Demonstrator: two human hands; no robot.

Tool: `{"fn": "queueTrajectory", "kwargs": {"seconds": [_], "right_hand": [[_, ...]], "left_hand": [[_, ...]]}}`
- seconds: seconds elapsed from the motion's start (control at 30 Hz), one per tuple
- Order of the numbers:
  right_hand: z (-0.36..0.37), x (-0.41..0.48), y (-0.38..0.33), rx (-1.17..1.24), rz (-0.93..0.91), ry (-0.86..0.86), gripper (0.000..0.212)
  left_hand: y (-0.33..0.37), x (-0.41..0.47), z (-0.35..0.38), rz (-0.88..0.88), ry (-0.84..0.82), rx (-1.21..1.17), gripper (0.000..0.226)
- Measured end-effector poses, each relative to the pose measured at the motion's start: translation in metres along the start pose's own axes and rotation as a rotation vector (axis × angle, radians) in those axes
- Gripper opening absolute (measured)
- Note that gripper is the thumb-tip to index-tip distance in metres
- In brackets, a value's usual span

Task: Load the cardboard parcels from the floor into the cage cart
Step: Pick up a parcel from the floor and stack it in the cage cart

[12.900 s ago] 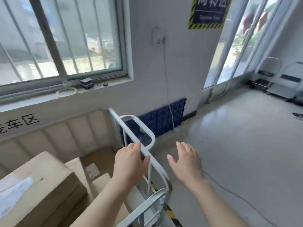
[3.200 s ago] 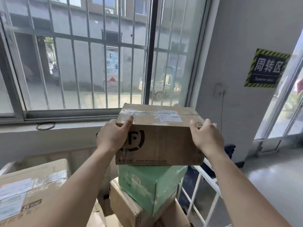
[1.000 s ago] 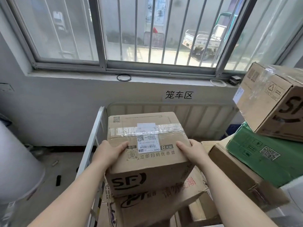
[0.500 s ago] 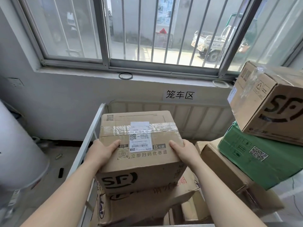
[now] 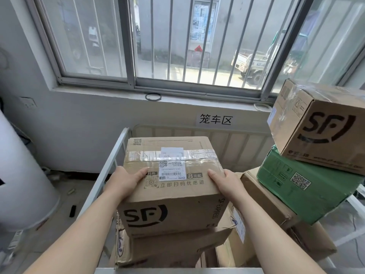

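**SF parcel clamped in both hands over the cart's stack**

The left hand (image 5: 126,181) and right hand (image 5: 227,183) grip opposite sides of the SF parcel (image 5: 171,194), thumbs on its taped top and fingers curled down its flanks. The parcel is between the hands, inside the cage cart (image 5: 116,155), whose white rail runs just outside the left hand. Directly below the hands lies a creased lower parcel (image 5: 167,248); whether the held one already bears on it is unclear.

The main risk seems to be that soft, buckled base: released off-centre, the parcel may tip towards the rail. Beyond the right hand, a tilted green carton (image 5: 308,186) carries another SF carton (image 5: 325,131), also askew. A nudge from the right elbow or the parcel could start that pile sliding.
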State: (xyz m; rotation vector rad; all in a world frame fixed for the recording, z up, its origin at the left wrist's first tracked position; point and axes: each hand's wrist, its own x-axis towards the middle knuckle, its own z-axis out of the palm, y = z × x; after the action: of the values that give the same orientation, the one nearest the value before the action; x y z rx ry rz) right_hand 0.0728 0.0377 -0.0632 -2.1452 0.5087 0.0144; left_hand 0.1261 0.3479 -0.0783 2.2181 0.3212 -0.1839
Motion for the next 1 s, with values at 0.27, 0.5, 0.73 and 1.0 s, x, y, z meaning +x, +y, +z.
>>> {"fn": "queueTrajectory", "kwargs": {"seconds": [0.27,0.5,0.73,1.0], "right_hand": [[0.019,0.013,-0.03,-0.012,-0.031,0.037,0.042],[0.04,0.021,-0.033,0.004,0.038,0.022,0.037],[0.042,0.029,-0.005,0.231,0.094,0.015,0.035],[0.035,0.014,0.02,0.416,0.115,-0.035,0.037]], "left_hand": [[-0.003,0.015,-0.032,0.052,0.001,-0.071,0.073],[-0.018,0.04,-0.037,0.018,-0.122,-0.102,0.101],[-0.026,0.042,-0.025,-0.026,-0.121,-0.242,0.047],[-0.031,0.016,-0.02,-0.017,0.032,-0.314,0.034]]}}
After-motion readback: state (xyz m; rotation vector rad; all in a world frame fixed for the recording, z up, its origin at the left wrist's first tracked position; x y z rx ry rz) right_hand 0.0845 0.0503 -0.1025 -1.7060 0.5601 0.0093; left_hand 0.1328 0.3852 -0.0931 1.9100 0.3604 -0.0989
